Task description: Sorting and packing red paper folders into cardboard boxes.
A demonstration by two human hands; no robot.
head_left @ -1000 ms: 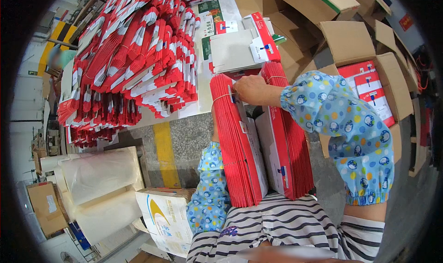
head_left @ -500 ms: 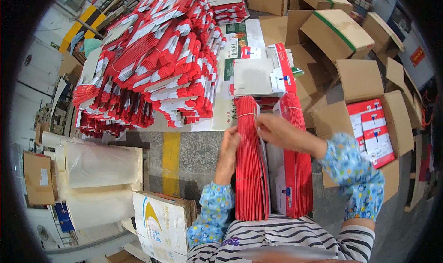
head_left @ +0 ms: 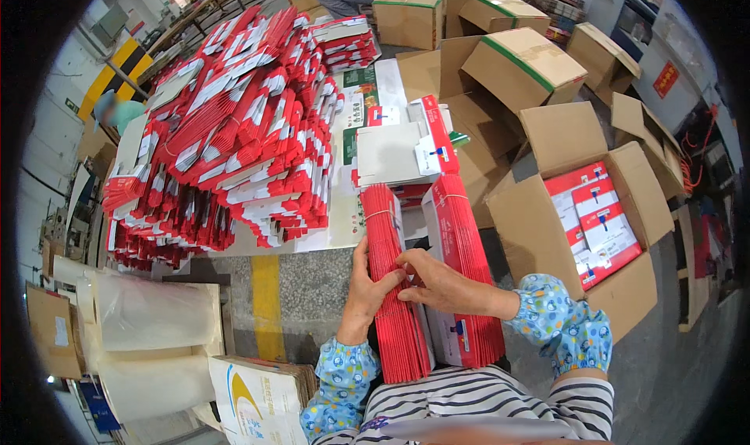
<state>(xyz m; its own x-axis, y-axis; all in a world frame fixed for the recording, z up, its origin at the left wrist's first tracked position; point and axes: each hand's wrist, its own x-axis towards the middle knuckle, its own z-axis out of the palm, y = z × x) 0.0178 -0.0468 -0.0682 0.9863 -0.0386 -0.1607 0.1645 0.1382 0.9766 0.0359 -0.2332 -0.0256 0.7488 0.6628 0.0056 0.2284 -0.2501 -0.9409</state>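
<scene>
Two long bundles of flattened red-and-white cartons lie side by side against my front, their red edges facing up. A thin pale band crosses the far end of the left bundle [head_left: 394, 328]. My left hand [head_left: 366, 295] is wrapped against the left side of this bundle, thumb over its top. From the other side, my right hand [head_left: 449, 285] bends its fingers at the bundle's right edge, close to my left thumb. What its fingertips hold, if anything, is too small to tell. The right bundle [head_left: 461, 257] lies under and beyond my right hand.
A tall heap of flattened red-and-white cartons [head_left: 234, 132] fills the table at the left. An open brown box [head_left: 539, 246] with red-and-white cartons inside stands at the right. Further brown boxes [head_left: 523, 62] stand behind it. White rolls [head_left: 148, 312] lie at the lower left.
Both hands have come nearer to me along the left bundle, from its far end to its middle. My right hand now meets my left thumb. The view has shifted to the right.
</scene>
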